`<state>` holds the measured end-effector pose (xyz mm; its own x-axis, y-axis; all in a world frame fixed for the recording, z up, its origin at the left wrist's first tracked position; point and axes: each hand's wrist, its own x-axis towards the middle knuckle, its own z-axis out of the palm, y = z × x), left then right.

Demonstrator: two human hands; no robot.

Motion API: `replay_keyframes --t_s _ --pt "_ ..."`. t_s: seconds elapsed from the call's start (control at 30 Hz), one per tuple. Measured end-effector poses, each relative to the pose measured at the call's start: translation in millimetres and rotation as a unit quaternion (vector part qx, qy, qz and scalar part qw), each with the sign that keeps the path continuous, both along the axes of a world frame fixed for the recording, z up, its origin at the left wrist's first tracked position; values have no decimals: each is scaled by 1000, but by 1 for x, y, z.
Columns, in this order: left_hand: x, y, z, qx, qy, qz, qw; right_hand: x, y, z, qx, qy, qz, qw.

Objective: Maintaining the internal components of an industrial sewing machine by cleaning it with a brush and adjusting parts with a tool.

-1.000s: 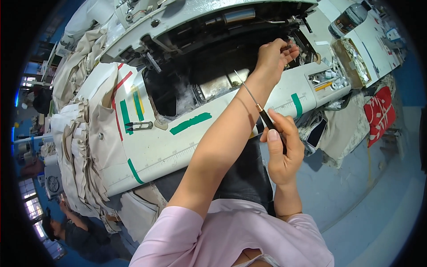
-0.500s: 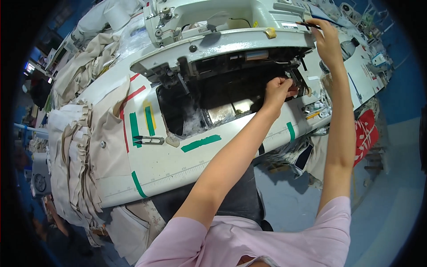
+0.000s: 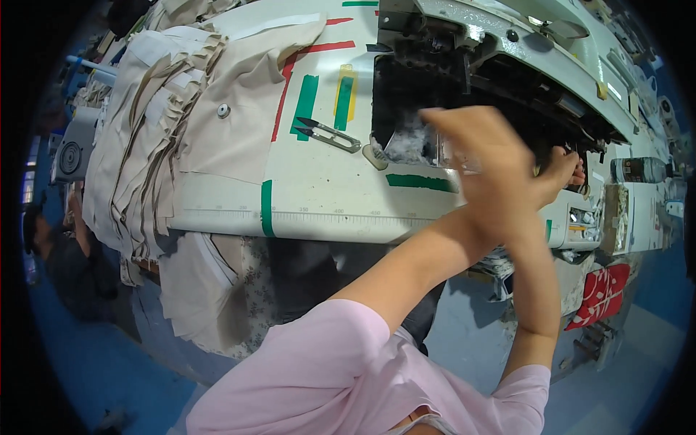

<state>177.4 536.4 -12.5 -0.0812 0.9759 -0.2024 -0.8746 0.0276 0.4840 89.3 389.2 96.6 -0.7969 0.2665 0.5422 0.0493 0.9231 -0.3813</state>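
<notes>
My left hand reaches to the right end of the tipped-back sewing machine. Its fingers are closed against the dark machine parts, and what they hold is hidden. Crossing over my left forearm, my right hand is smeared by motion above the machine's dark opening; whether it holds anything does not show. Grey lint lies in the opening. Thread snips rest on the white table left of the opening, beside green tape strips.
Beige fabric pieces are stacked at the left, with a small metal bobbin on top. A clear bottle lies at the right, near a small tray. A red patterned cloth hangs below. Another person is at far left.
My right hand has swung left and down from the machine's upper right, where it held a thin dark tool. My left hand stays at the machine's right end. The view has turned left.
</notes>
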Motion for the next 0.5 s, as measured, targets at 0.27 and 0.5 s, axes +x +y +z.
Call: replay_keyframes --t_s 0.27,0.5 --pt "-44 -11 2 75 -24 -50 996 -130 -60 -80 138 -19 76 987" --pt "-53 -8 -2 -11 -74 -27 997 -44 -50 -55 84 48 1 995"
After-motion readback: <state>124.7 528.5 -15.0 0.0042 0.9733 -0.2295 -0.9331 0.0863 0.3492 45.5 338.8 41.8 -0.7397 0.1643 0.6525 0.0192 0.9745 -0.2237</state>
